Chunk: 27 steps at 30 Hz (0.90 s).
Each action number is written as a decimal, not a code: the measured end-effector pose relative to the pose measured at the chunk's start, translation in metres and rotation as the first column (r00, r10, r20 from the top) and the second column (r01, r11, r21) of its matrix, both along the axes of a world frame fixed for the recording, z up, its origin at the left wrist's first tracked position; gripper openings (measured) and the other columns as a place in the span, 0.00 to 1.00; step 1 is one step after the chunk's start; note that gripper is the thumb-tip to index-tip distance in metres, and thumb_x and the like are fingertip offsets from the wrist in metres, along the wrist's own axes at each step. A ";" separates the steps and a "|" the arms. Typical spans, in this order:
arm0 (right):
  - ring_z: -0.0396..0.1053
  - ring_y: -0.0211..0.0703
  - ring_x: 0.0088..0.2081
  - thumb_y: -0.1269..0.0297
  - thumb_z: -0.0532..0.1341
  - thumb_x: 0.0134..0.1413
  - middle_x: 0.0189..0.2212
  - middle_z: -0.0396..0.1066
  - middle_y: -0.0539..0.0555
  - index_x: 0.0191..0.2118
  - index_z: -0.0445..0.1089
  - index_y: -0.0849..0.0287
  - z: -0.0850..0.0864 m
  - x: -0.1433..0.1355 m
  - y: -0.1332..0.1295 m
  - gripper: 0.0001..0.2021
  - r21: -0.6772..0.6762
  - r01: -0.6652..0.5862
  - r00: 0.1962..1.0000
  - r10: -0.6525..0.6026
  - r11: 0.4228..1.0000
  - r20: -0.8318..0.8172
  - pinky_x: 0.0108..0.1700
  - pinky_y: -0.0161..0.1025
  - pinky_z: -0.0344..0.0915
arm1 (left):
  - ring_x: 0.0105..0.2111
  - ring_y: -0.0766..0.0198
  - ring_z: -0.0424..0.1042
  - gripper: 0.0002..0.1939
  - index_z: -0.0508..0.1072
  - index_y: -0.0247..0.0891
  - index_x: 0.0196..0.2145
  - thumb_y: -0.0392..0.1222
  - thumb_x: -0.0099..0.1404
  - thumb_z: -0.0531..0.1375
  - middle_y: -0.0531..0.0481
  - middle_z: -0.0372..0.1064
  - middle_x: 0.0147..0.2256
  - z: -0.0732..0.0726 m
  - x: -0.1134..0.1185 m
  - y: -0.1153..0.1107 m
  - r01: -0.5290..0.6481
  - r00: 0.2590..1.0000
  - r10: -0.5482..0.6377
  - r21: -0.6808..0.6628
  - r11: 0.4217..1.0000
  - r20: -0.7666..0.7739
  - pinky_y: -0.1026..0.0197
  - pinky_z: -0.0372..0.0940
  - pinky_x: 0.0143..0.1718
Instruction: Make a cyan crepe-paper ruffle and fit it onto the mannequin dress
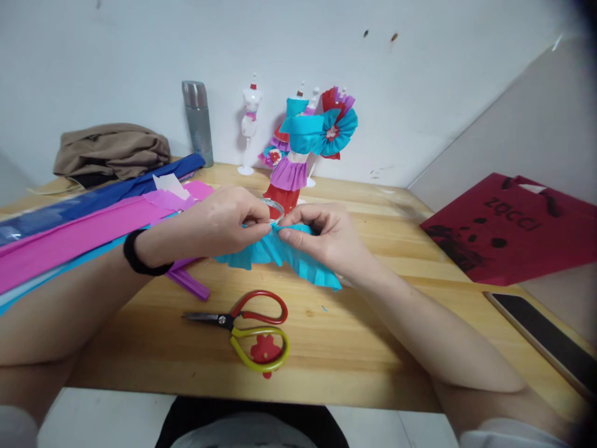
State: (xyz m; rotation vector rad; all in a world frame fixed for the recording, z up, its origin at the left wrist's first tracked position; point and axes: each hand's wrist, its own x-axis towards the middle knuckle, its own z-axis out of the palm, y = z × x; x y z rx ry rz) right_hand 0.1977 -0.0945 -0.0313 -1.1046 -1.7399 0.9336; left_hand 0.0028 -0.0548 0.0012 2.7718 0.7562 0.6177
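While both forearms slant inward from the near corners, elbows wide, the wrists bend so the hands meet above the middle of the wooden table [354, 367]. Left hand [228, 214]: back upward, fingers curled, thumb and forefinger pinched on the gathered turquoise strip [308, 258]. Right hand [326, 233]: fingers bent, thumb laid along the strip, pinching it just beside the left fingertips. The strip hangs pleated between and below both hands, spreading to left and right. One black band [140, 252] on the left wrist.

Counts. One translucent ring [281, 213] just beyond the fingertips; what it is, I cannot tell. One pair of scissors [224, 320] nearer, blades pointing left, one red handle, one yellow; red flower-shaped paper [265, 348] within the yellow loop. Far side: at least four dress forms [252, 102], some overlapping, and one flask [198, 124]. Far left: one brown cloth [112, 149]. Left: one pink length of paper [88, 227]. Right: one red bag [513, 230], one phone [543, 336] nearer.
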 end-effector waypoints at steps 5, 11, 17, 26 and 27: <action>0.63 0.37 0.24 0.59 0.67 0.47 0.23 0.69 0.49 0.26 0.68 0.56 -0.004 0.001 0.003 0.10 0.044 0.052 0.998 -0.051 0.998 -0.020 0.27 0.36 0.61 | 0.18 0.72 0.48 0.16 0.59 0.36 0.17 0.35 0.61 0.54 0.58 0.47 0.16 -0.001 -0.001 0.001 0.009 1.000 -0.009 -0.003 1.000 0.006 0.63 0.43 0.21; 0.62 0.36 0.25 0.58 0.67 0.46 0.23 0.66 0.49 0.26 0.65 0.56 -0.005 -0.001 0.003 0.12 0.024 0.061 0.997 -0.060 0.998 -0.038 0.27 0.36 0.60 | 0.18 0.72 0.49 0.16 0.60 0.36 0.16 0.36 0.61 0.55 0.58 0.49 0.15 0.000 -0.001 0.000 0.009 1.000 -0.009 0.010 1.000 0.018 0.64 0.43 0.20; 0.60 0.36 0.24 0.60 0.67 0.46 0.22 0.66 0.48 0.25 0.67 0.58 -0.005 -0.001 0.004 0.09 0.050 0.044 0.999 -0.043 0.998 -0.027 0.26 0.35 0.58 | 0.17 0.72 0.49 0.18 0.56 0.36 0.16 0.37 0.62 0.55 0.58 0.47 0.15 0.001 0.001 -0.002 -0.002 1.000 0.002 -0.006 1.000 0.015 0.63 0.42 0.20; 0.67 0.40 0.25 0.62 0.66 0.47 0.23 0.72 0.51 0.27 0.72 0.58 -0.001 -0.004 -0.003 0.06 0.019 0.028 0.999 -0.028 0.999 -0.018 0.28 0.38 0.65 | 0.17 0.71 0.48 0.17 0.57 0.36 0.16 0.35 0.60 0.55 0.58 0.48 0.15 -0.004 0.000 0.003 -0.007 0.999 0.004 0.075 0.997 0.035 0.62 0.42 0.21; 0.67 0.40 0.25 0.61 0.66 0.46 0.23 0.72 0.51 0.27 0.73 0.58 0.000 -0.004 -0.004 0.06 0.022 0.025 1.000 -0.025 0.999 -0.010 0.27 0.38 0.65 | 0.17 0.72 0.48 0.16 0.58 0.36 0.16 0.35 0.60 0.55 0.57 0.49 0.15 -0.004 0.000 0.003 -0.014 0.999 0.012 0.075 0.997 0.031 0.62 0.42 0.21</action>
